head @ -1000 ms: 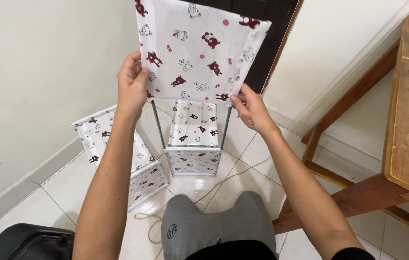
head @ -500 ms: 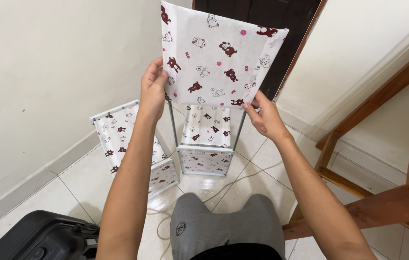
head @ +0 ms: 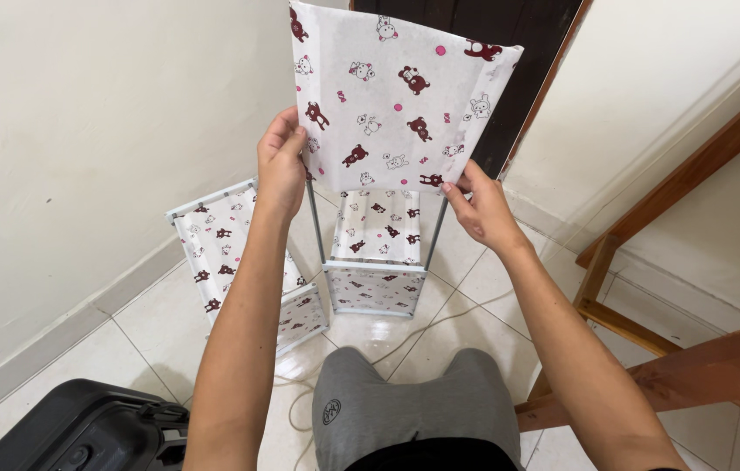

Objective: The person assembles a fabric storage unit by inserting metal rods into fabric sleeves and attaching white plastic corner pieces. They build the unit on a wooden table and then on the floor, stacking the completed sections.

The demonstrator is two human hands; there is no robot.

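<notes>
Above the tiled floor (head: 169,323), a bear-printed fabric panel (head: 400,96) is gripped at its lower corners by the left hand (head: 281,166) and right hand (head: 483,205).

White walls (head: 82,131) meet at a corner with a dark door (head: 509,35). Glossy pale tile floor (head: 474,323), grey baseboard (head: 47,349) on the left. Wooden table frame (head: 692,366) right, black case (head: 82,432) bottom left.

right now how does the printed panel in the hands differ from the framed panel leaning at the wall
The held panel is up in the air, gripped by the left hand and right hand; the leaning panel rests on the floor. The held panel's top edge curls loose; the leaning panel sits taut in its frame. Both share the white bear-print fabric.
</notes>
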